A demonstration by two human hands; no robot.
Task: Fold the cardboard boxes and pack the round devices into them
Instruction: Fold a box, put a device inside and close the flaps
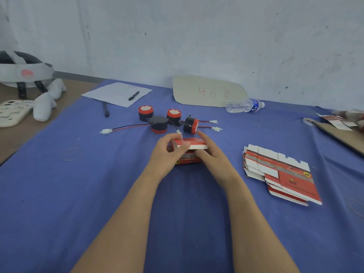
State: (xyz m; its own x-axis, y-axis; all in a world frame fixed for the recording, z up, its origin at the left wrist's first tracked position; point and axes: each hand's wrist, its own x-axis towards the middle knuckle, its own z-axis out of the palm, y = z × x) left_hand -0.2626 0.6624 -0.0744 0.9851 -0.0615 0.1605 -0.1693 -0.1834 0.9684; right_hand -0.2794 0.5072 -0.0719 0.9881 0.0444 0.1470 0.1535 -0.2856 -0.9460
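Note:
A small red and white cardboard box stands on the blue cloth at the centre, its top flap raised. My left hand grips the box's left side, thumb on the flap. My right hand holds the right side, index finger stretched past the flap's far edge. Beyond the box lie several round black and red devices with red and black wires and white plugs. A stack of flat unfolded boxes lies to the right.
At the back lie a sheet of paper with a pen, a cardboard piece marked 46 and a plastic bottle. A second pen lies left of the devices. A helmet sits far left; cardboard scraps far right.

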